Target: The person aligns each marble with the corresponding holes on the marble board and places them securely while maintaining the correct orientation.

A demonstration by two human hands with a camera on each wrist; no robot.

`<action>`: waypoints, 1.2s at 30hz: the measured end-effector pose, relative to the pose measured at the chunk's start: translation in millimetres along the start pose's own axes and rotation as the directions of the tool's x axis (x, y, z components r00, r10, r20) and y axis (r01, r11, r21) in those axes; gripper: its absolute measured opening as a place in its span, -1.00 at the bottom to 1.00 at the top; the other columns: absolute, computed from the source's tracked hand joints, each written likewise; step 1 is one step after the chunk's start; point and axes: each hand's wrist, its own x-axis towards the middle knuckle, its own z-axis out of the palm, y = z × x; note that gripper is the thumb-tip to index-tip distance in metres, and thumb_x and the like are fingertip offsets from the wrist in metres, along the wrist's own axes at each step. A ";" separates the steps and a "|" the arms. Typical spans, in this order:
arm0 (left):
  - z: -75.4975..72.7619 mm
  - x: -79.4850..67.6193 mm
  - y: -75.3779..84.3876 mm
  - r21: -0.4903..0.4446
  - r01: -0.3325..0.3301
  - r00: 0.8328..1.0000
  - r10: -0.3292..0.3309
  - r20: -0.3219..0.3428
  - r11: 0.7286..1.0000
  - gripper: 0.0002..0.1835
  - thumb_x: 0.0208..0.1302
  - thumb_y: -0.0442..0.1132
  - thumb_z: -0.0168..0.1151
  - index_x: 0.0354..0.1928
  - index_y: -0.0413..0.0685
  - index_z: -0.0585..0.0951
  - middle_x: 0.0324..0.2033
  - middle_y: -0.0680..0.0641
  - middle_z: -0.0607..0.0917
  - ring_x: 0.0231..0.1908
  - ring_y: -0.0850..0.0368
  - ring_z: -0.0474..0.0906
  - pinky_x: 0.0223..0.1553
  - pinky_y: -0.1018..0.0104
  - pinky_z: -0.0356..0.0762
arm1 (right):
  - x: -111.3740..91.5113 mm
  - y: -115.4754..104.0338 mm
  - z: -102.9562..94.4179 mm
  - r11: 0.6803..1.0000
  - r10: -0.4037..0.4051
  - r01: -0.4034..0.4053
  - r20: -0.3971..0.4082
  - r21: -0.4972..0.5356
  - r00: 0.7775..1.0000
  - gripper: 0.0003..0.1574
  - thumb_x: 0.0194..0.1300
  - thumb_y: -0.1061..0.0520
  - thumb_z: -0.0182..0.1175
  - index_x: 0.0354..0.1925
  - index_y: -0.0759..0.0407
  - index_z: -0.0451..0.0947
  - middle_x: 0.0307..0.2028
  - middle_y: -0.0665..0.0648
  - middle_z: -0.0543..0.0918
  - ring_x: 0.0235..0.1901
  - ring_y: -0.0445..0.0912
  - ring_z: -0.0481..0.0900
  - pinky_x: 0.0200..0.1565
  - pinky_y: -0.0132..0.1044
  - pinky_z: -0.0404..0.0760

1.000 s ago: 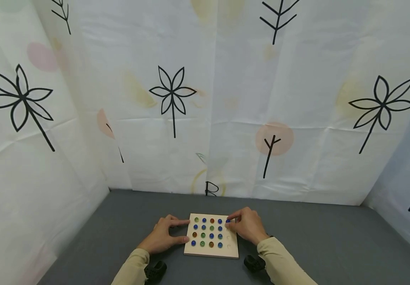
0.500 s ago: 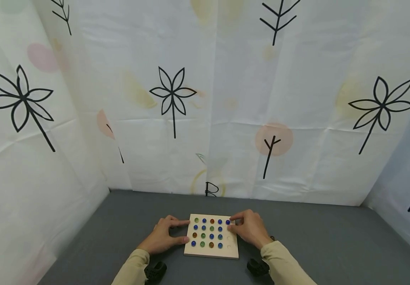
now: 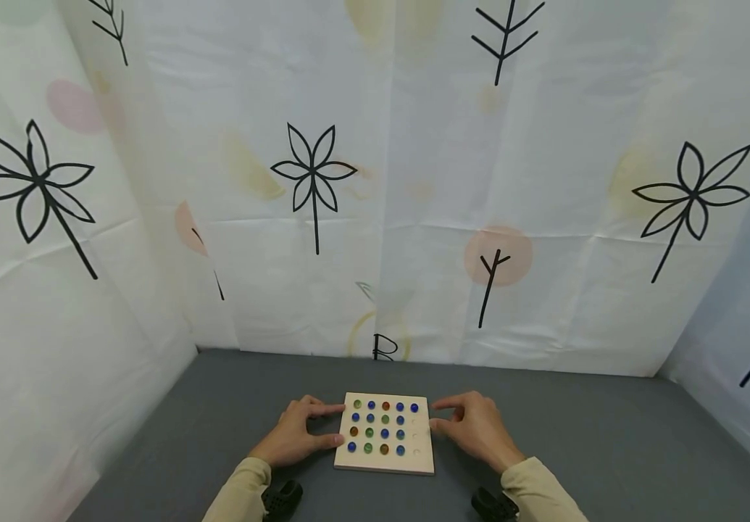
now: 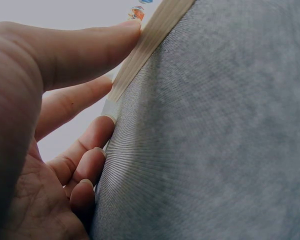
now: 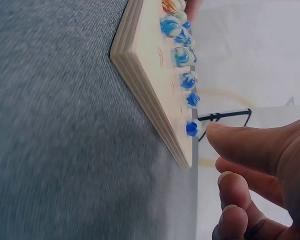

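Observation:
A pale wooden marble board (image 3: 381, 461) lies on the grey table, with rows of blue, green and reddish-brown glass marbles in its hollows. At the far end of its rightmost column sits a blue marble (image 3: 414, 407); three bare hollows follow it towards the front. My left hand (image 3: 296, 433) touches the board's left edge with extended thumb and index finger, the other fingers bent below, as the left wrist view shows. Just off the right edge is my right hand (image 3: 475, 428), thumb and index finger apart, holding nothing. The right wrist view has its thumb near a blue marble (image 5: 191, 128).
Dark grey table (image 3: 577, 442) surrounds the board. White cloth (image 3: 414, 290) printed with plants and pastel shapes stands behind and at both sides. A black wrist device (image 3: 282, 500) is below the left sleeve, another (image 3: 494, 504) below the right.
My right hand has let go of the blue marble at the far right corner and drawn back rightwards off the board. My left hand stays at the left edge.

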 end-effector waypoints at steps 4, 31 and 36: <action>-0.1 -0.5 0.6 -0.002 -0.003 1.000 0.003 -0.001 1.000 -0.41 0.17 0.11 0.51 0.25 0.18 0.68 -0.03 0.01 0.52 0.05 -0.05 0.34 0.05 -0.27 0.27 | -7.5 5.1 -8.7 1.000 0.016 -0.016 -0.007 0.009 1.000 -0.70 0.13 0.12 0.53 -0.12 0.11 0.81 -0.73 -0.02 0.43 -0.74 -0.15 0.29 -0.63 -0.31 0.24; 0.4 -1.0 0.3 -0.003 0.013 1.000 -0.013 -0.010 1.000 -0.42 0.16 0.10 0.52 0.24 0.22 0.68 0.00 0.00 0.53 0.09 -0.08 0.33 0.09 -0.33 0.24 | -42.6 43.5 -39.6 0.994 0.098 -0.100 -0.032 -0.053 0.995 -0.67 0.04 0.08 0.59 -0.16 0.07 0.81 -0.67 -0.06 0.44 -0.66 -0.20 0.33 -0.53 -0.32 0.28; 0.2 -1.6 0.7 -0.004 0.012 1.000 -0.012 -0.008 1.000 -0.42 0.16 0.10 0.52 0.24 0.22 0.68 0.00 0.00 0.52 0.09 -0.08 0.32 0.08 -0.32 0.25 | -48.2 49.8 -44.4 0.990 0.131 -0.132 -0.015 -0.056 0.991 -0.64 0.04 0.06 0.59 -0.14 0.04 0.81 -0.67 -0.04 0.46 -0.67 -0.17 0.34 -0.53 -0.31 0.29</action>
